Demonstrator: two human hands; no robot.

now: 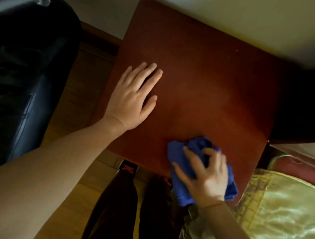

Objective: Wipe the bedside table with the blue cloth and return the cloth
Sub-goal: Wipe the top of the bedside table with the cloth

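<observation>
The bedside table [211, 82] has a reddish-brown wooden top and stands against the wall. My right hand [206, 174] presses a crumpled blue cloth [179, 157] onto the table's near right corner; part of the cloth hangs over the front edge. The hand is slightly blurred. My left hand [133, 96] lies flat on the left part of the tabletop, fingers spread, holding nothing.
A black leather chair [13, 73] with a metal armrest stands to the left. A bed with a shiny yellow-green cover [285, 226] sits to the right. My legs and shoes [129, 169] are on the wooden floor below the table's front edge.
</observation>
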